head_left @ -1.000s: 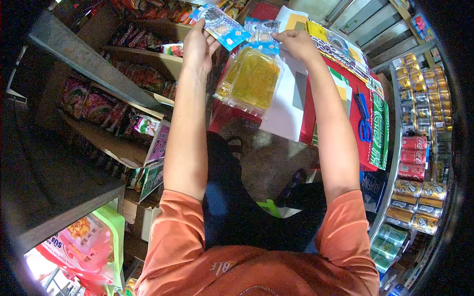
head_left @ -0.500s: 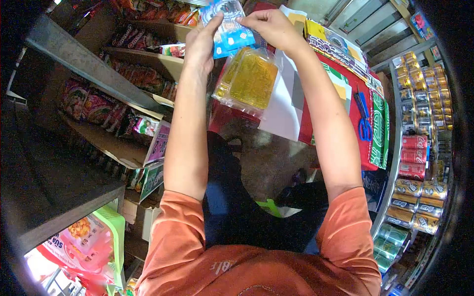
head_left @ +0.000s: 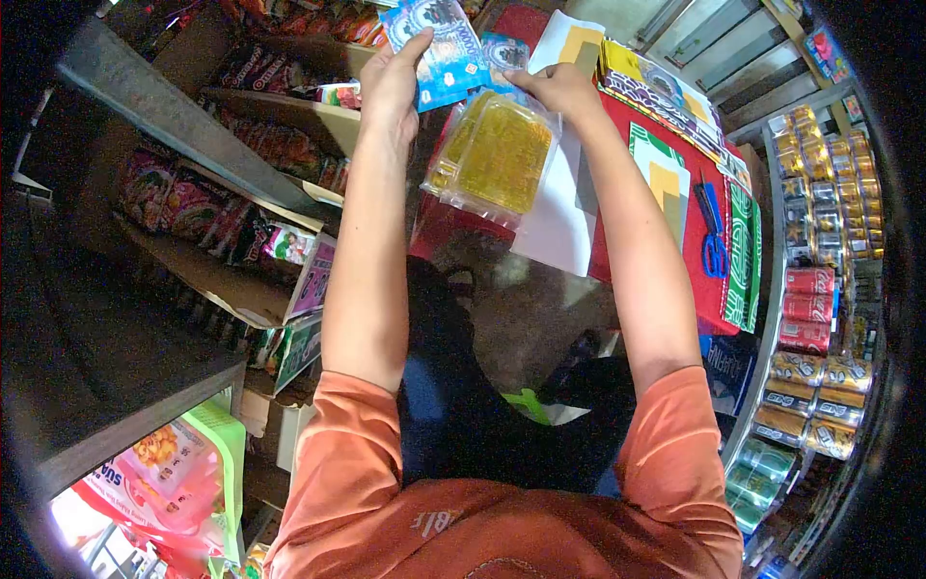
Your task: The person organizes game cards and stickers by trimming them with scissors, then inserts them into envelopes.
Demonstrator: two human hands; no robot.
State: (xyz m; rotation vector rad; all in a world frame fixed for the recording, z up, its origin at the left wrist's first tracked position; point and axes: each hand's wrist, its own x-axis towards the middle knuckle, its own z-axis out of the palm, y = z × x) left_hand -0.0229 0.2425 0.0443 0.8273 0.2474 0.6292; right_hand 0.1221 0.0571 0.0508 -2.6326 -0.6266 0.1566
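My left hand [head_left: 391, 85] pinches a blue printed packet [head_left: 439, 58] between thumb and fingers at the top of the view. To its right, my right hand [head_left: 559, 89] has its fingertips closed on a smaller blue piece [head_left: 505, 56], partly behind the packet. Just below both hands lies a clear plastic container with yellow contents [head_left: 497, 154], at the near edge of the red-covered table [head_left: 617, 227]. White and grey sheets [head_left: 555, 227] lie partly under the container. Blue-handled scissors [head_left: 712, 232] rest farther right on the red cover.
Shelves of packaged food [head_left: 193, 198] stand on the left beside a metal beam [head_left: 183, 116]. Stacked drink cans [head_left: 808, 309] line the right. Yellow printed packs [head_left: 661, 87] lie at the table's back. A pink bag [head_left: 164, 473] is at lower left.
My right hand has moved right and down with the smaller blue piece, which now shows apart from the packet in my left hand. The yellow container has shifted slightly right.
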